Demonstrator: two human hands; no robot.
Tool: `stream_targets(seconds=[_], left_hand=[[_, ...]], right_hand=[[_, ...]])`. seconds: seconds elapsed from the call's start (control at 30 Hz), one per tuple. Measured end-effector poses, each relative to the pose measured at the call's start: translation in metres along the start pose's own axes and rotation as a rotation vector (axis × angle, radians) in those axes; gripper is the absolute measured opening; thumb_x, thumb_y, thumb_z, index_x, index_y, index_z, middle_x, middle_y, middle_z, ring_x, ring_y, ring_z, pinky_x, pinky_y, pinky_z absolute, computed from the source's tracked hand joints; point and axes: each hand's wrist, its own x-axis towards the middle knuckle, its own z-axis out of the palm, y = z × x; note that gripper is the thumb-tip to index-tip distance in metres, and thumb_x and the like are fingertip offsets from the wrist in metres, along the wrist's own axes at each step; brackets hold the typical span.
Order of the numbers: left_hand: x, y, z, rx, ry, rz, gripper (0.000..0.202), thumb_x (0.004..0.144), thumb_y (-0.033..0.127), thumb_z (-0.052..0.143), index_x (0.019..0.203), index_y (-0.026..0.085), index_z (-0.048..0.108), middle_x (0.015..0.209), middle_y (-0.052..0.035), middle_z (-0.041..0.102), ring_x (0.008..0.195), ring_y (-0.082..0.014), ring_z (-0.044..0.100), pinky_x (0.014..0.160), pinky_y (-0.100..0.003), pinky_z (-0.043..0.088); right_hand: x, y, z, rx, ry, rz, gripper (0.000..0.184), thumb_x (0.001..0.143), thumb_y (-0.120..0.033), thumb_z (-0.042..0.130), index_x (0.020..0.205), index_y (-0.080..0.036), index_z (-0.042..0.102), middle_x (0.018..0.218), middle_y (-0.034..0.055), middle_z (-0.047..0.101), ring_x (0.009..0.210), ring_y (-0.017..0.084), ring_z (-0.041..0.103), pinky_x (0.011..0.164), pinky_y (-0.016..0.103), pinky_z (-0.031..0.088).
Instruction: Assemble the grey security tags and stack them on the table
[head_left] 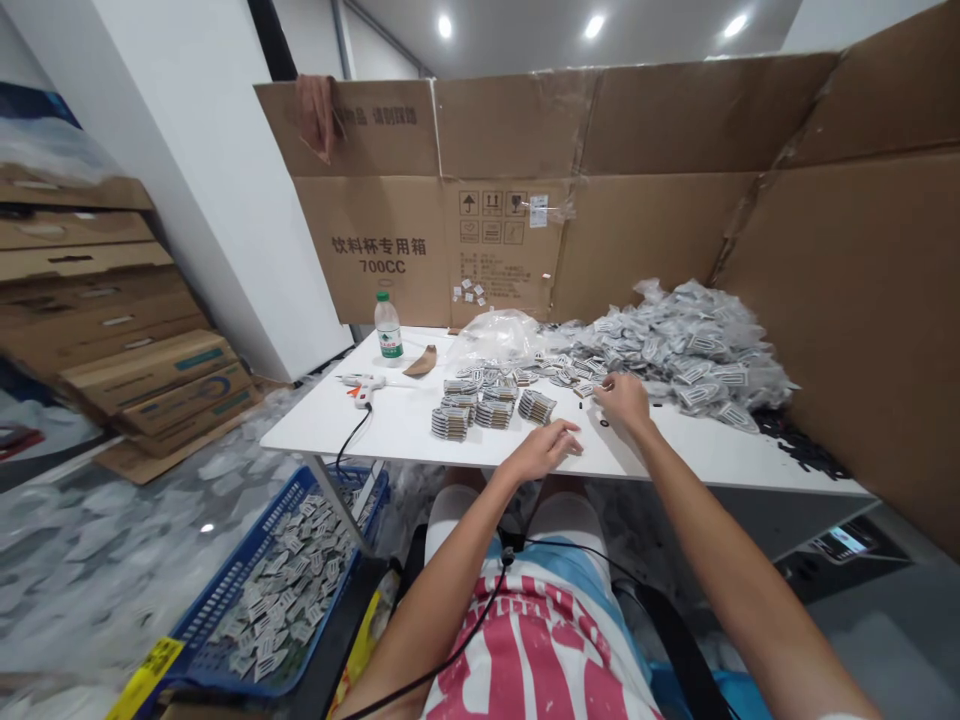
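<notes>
My left hand (546, 448) rests over the front edge of the white table, its fingers loosely apart and nothing seen in them. Farther forward and to the right, my right hand (624, 398) has its fingertips drawn together at a small flat grey slotted piece (585, 389). A small black ring (604, 423) lies on the table between the hands. Left of them stand several rows of stacked grey slotted pieces (495, 412), the nearest stack (535, 406) just beyond my left hand. Loose pieces lie behind these rows.
A big heap of plastic-bagged pieces (701, 345) covers the table's back right, with black parts (806, 445) beside it. A glue gun (365, 388), a bottle (388, 330) and a curved brown scrap (422, 362) sit left. Cardboard walls (660, 220) enclose the back. A blue basket (247, 535) holds pieces below.
</notes>
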Motion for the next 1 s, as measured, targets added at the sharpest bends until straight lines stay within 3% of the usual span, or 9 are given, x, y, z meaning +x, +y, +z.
stream_targets(seconds=[0.1,0.2,0.3,0.43,0.57,0.83,1.0], left_hand=[[0.000,0.006,-0.003,0.022,-0.017,-0.052,0.033,0.109,0.040,0.043,0.113,0.020,0.068,0.097,-0.0046,0.080,0.093,-0.0183,0.069,0.091,-0.029,0.050],[0.001,0.009,-0.006,0.021,0.051,-0.070,0.034,0.106,0.042,0.047,0.103,0.018,0.071,0.097,-0.0047,0.077,0.091,-0.0184,0.067,0.086,-0.028,0.049],[0.002,0.008,-0.008,-0.011,0.104,-0.071,0.037,0.105,0.044,0.048,0.101,0.018,0.073,0.102,-0.0055,0.075,0.096,-0.0194,0.066,0.088,-0.029,0.048],[0.002,0.004,-0.007,-0.047,0.123,-0.083,0.040,0.105,0.047,0.048,0.104,0.018,0.075,0.098,-0.0042,0.074,0.089,-0.0181,0.062,0.084,-0.029,0.047],[0.002,-0.001,-0.006,-0.051,0.132,-0.106,0.040,0.104,0.046,0.048,0.105,0.017,0.076,0.102,-0.0049,0.074,0.093,-0.0187,0.063,0.085,-0.028,0.047],[0.003,-0.001,-0.005,-0.019,0.190,-0.139,0.044,0.103,0.053,0.049,0.095,0.015,0.071,0.091,-0.0045,0.070,0.085,-0.0177,0.059,0.079,-0.027,0.045],[0.002,0.002,-0.005,0.031,0.179,-0.138,0.047,0.102,0.057,0.049,0.084,0.017,0.065,0.077,0.0002,0.060,0.077,-0.0157,0.053,0.072,-0.026,0.040]], right_hand=[[-0.012,0.005,-0.008,0.241,0.084,0.049,0.020,0.078,-0.034,0.073,0.087,-0.017,0.079,0.092,0.0136,0.077,0.094,0.032,0.070,0.090,0.040,0.051],[-0.039,0.009,-0.009,0.634,0.141,0.152,0.021,0.071,-0.036,0.077,0.084,-0.019,0.077,0.086,0.0093,0.076,0.083,0.030,0.071,0.082,0.042,0.055],[-0.074,0.007,-0.005,1.046,0.050,0.187,0.035,0.063,-0.041,0.088,0.090,-0.022,0.076,0.093,0.0060,0.075,0.082,0.027,0.073,0.076,0.040,0.059],[-0.112,-0.002,-0.004,1.341,-0.144,0.194,0.056,0.059,-0.044,0.098,0.108,-0.026,0.078,0.090,0.0023,0.072,0.089,0.029,0.076,0.071,0.037,0.060],[-0.125,-0.012,-0.006,1.393,-0.336,0.142,0.050,0.066,-0.049,0.097,0.106,-0.024,0.080,0.106,0.0065,0.078,0.099,0.028,0.075,0.085,0.039,0.061],[-0.129,-0.015,-0.006,1.252,-0.356,0.040,0.050,0.067,-0.056,0.096,0.096,-0.022,0.075,0.090,0.0037,0.074,0.082,0.023,0.069,0.072,0.034,0.060],[-0.134,-0.021,-0.012,1.216,-0.450,-0.032,0.047,0.065,-0.054,0.098,0.090,-0.023,0.072,0.088,0.0033,0.075,0.083,0.024,0.070,0.078,0.039,0.061]])
